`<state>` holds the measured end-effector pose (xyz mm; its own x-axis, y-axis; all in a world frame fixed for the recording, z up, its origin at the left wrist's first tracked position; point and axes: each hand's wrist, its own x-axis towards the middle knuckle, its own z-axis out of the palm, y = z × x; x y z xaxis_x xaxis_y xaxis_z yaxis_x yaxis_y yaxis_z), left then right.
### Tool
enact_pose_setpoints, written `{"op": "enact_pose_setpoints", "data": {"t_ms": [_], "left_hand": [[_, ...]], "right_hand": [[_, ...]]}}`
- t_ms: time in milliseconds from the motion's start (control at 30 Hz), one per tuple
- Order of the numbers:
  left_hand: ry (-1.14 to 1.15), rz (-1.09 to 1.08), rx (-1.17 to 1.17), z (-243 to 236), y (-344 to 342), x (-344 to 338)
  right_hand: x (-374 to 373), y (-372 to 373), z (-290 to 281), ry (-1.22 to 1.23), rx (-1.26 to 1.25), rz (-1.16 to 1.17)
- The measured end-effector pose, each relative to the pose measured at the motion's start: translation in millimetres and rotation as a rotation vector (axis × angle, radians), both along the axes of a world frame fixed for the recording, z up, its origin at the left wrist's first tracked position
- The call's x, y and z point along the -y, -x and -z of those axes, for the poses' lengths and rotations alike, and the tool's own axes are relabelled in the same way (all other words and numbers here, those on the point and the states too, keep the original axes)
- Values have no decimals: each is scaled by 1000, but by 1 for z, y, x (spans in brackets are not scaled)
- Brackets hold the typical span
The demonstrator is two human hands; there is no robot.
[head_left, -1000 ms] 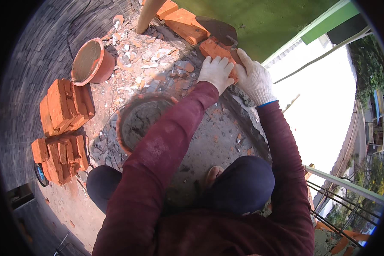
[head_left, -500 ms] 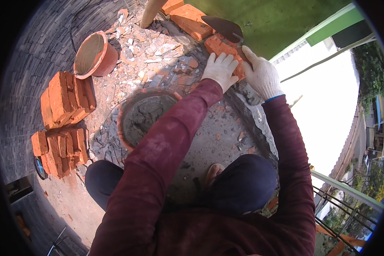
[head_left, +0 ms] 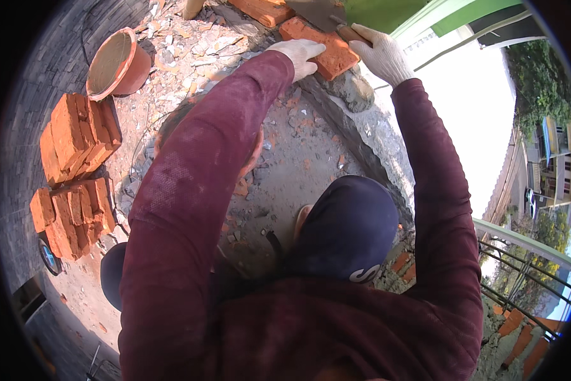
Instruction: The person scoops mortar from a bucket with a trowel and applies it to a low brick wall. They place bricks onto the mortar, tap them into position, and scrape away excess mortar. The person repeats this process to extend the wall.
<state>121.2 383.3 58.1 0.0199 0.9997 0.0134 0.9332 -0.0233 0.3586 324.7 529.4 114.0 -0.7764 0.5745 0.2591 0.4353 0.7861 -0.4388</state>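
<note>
My left hand (head_left: 300,56), in a white knit glove, rests its outstretched fingers on the left edge of an orange brick (head_left: 331,52). That brick lies on a low wall, with a grey lump of mortar (head_left: 355,92) by its near end. In my right hand (head_left: 384,58), also gloved, is the wooden handle of a trowel (head_left: 312,13); its dark blade sits beyond the brick, against the green wall (head_left: 377,14). Another brick (head_left: 263,11) continues the row at the far left. My left forearm mostly hides a round tub (head_left: 257,151).
An orange bucket (head_left: 133,73) stands at the left on rubble (head_left: 190,47). Nearer are two stacks of bricks, one upper (head_left: 76,136) and one lower (head_left: 73,216). A bright drop-off edges the low wall at the right, with bare steel bars (head_left: 520,279) nearer me.
My left hand has slid from the brick's top to its left edge. My right hand remains on the trowel. The view has shifted, and my left arm now covers most of the mortar tub.
</note>
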Motion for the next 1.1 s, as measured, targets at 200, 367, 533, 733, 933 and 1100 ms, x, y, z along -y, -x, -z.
{"op": "enact_pose_setpoints", "data": {"t_ms": [200,367,533,733,933,1100], "left_hand": [[373,-69,34,-98,154,143],[409,-328,208,-67,221,231],[418,-418,424,-22,201,280],[349,-463,559,6,184,302],[288,-534,612,8,194,326],[244,-556,633,17,196,329]], "right_hand": [[101,-65,-59,752,14,48],[156,-22,-86,-31,371,-347],[208,83,-66,-674,591,-532],[247,141,-25,-702,634,-842],[269,105,-121,-509,934,-632],[260,107,-71,-93,949,-749]]}}
